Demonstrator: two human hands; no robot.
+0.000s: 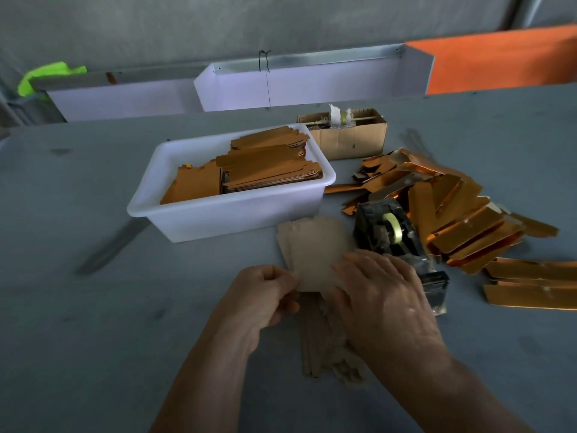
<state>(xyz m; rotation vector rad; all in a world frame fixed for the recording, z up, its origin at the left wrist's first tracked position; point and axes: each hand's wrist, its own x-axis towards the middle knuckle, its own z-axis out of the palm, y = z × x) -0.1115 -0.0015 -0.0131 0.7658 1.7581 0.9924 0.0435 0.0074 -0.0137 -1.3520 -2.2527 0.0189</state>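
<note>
A flat beige cardboard blank [313, 251] lies on the grey table in front of me, blurred. My left hand [265, 295] pinches its near left edge between thumb and fingers. My right hand [377, 289] lies over its right side with fingers spread flat on it. More beige blanks [324, 348] lie stacked under and between my wrists. A black tape dispenser [393, 235] with a yellowish roll stands just right of the blank, touching my right hand's far side.
A white plastic tub [218, 210] with stacked gold card blanks stands behind the blank. Folded gold card boxes [462, 220] are heaped at the right. A small cardboard carton [346, 139] sits further back, before white trays [299, 85] along the wall.
</note>
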